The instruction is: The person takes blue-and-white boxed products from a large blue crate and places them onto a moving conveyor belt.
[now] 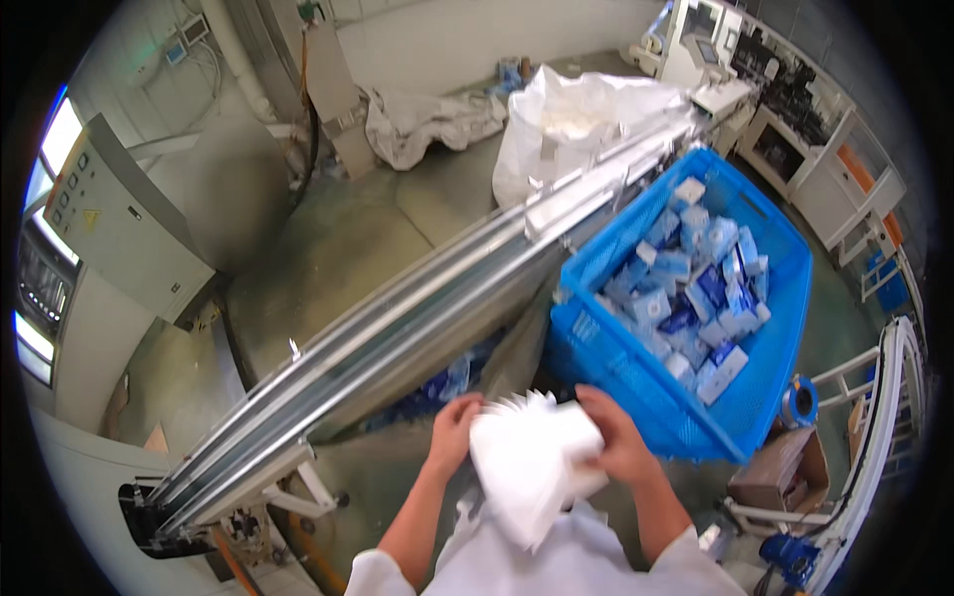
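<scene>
A white bag (527, 467) is being gripped at both sides by the left hand (454, 427) and right hand (616, 442), fingers closed, beside the blue crate (636, 387).

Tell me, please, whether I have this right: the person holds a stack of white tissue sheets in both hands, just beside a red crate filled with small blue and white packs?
Not quite: the crate is blue, not red, as the head view shows. The rest stands: the left hand and right hand both hold the stack of white tissue sheets, just beside the crate filled with small blue and white packs.
</scene>
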Tool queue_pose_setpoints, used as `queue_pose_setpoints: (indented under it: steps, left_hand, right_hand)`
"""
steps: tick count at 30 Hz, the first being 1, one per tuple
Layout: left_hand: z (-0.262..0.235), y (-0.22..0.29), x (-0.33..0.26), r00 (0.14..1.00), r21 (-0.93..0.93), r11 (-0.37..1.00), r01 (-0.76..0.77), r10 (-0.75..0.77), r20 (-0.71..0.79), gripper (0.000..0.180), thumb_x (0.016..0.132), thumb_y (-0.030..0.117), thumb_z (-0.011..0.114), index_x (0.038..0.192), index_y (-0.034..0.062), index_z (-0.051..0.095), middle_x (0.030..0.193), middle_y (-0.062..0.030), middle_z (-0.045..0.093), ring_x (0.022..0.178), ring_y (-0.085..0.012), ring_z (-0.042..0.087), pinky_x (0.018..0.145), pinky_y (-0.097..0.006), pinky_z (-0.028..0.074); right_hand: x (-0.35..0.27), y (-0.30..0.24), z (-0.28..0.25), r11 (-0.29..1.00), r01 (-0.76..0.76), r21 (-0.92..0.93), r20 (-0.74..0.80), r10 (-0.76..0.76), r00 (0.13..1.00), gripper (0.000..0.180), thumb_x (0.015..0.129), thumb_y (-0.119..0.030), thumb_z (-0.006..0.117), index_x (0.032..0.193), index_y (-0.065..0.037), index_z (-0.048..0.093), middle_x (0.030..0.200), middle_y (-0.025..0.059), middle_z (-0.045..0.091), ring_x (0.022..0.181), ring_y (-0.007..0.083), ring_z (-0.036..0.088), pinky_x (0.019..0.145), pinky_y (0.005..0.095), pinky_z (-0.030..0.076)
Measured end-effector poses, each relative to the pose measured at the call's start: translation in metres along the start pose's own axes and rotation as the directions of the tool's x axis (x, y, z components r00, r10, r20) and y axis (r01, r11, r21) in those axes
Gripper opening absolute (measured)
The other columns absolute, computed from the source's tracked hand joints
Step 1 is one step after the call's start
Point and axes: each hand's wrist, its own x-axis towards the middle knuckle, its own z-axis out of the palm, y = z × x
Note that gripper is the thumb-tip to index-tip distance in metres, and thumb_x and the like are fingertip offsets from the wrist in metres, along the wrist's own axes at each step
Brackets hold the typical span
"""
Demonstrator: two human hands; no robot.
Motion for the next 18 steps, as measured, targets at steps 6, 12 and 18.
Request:
queue_pose_setpoints:
  steps: [6,12,18]
  left_hand:
    - [0.004,0.007,0.007,0.999,-0.307,0.952,-0.002,-0.014,-0.047,0.02,0.095,0.014,0.053,0.11,0.0019,0.059,0.103,-0.0066,0.063,0.092,-0.0178,0.062,0.085,-0.032,0.051]
    - [-0.012,0.017,0.009,0.903,-0.606,0.719,0.34,-0.07,0.423,0.065,0.097,0.056,0.032,0.127,0.0012,0.051,0.126,-0.0151,0.056,0.117,-0.0277,0.054,0.101,-0.04,0.042]
    - [-0.045,0.025,0.007,0.871,-0.497,0.817,0.293,-0.013,0.491,0.066,0.099,0.055,0.024,0.136,0.0033,0.04,0.137,-0.0112,0.048,0.128,-0.0253,0.042,0.108,-0.041,0.03]
  right_hand:
    - [0.021,0.005,0.003,0.942,-0.195,-0.273,-0.229,0.133,0.964,0.082,0.068,-0.001,0.08,0.138,-0.005,0.037,0.12,0.0101,0.055,0.112,0.0221,0.054,0.097,0.0374,0.043]
    - [0.026,-0.021,0.036,0.998,0.024,0.061,0.138,-0.032,0.99,0.098,0.065,0.009,0.077,0.146,-0.009,0.025,0.123,0.0144,0.054,0.117,0.0254,0.051,0.099,0.0381,0.04]
    - [0.064,0.042,0.037,0.997,-0.067,0.043,-0.163,0.073,0.984,0.097,0.063,0.007,0.077,0.145,-0.007,0.026,0.12,0.0155,0.056,0.112,0.0245,0.055,0.095,0.0359,0.044]
